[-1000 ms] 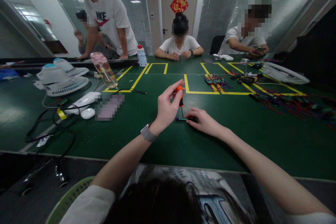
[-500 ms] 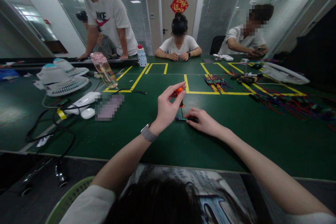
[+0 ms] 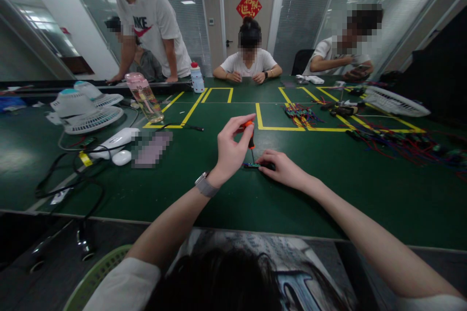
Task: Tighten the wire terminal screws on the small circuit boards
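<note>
My left hand (image 3: pixel 233 146) is closed round the orange and black handle of a screwdriver (image 3: pixel 251 142), thumb and fingers near its top. The screwdriver stands nearly upright, its thin shaft reaching down to a small green circuit board (image 3: pixel 250 165). My right hand (image 3: pixel 279 167) lies low on the table and grips the board's right end between thumb and fingers. Part of the board is hidden under those fingers. Whether the tip sits in a screw is too small to tell.
Green table (image 3: pixel 204 204) with yellow tape. At left are white fans (image 3: pixel 89 114), a pink-lidded bottle (image 3: pixel 145 98), cables and a blurred flat object (image 3: pixel 152 149). Wired circuit boards (image 3: pixel 301 114) lie at right. Several people are around the far side; a patterned bottle (image 3: pixel 197 78) stands there.
My left hand and the top of the screwdriver have shifted slightly left. My right hand and the board stay put. Across the table, a person's hands have moved a little apart.
</note>
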### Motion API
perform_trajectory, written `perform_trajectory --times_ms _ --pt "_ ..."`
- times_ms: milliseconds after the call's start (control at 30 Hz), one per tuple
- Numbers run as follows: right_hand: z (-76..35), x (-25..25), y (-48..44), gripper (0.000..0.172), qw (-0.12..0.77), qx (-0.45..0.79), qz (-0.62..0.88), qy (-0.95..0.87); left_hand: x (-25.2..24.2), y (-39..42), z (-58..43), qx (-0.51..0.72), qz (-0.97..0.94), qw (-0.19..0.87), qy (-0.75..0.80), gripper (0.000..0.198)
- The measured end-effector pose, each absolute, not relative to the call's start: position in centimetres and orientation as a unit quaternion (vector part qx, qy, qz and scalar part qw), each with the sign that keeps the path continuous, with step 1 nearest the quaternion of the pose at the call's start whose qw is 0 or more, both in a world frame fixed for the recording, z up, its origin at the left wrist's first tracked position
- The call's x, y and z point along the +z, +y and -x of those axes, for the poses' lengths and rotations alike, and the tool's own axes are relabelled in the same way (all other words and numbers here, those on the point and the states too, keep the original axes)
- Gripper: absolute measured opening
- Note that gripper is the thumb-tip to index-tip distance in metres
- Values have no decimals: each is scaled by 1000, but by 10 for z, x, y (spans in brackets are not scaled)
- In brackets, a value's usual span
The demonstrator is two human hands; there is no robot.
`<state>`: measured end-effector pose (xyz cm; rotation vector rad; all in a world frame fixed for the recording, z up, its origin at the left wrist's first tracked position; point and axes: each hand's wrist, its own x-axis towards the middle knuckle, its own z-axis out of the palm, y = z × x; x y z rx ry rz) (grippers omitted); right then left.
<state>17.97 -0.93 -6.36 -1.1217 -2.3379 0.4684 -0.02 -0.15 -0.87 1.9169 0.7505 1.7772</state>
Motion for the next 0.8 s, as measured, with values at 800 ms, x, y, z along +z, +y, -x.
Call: perform_trajectory --times_ms 800 --pt "-179 -62 -11 15 250 167 413 -860 -11 0 0 632 -683 237 279 28"
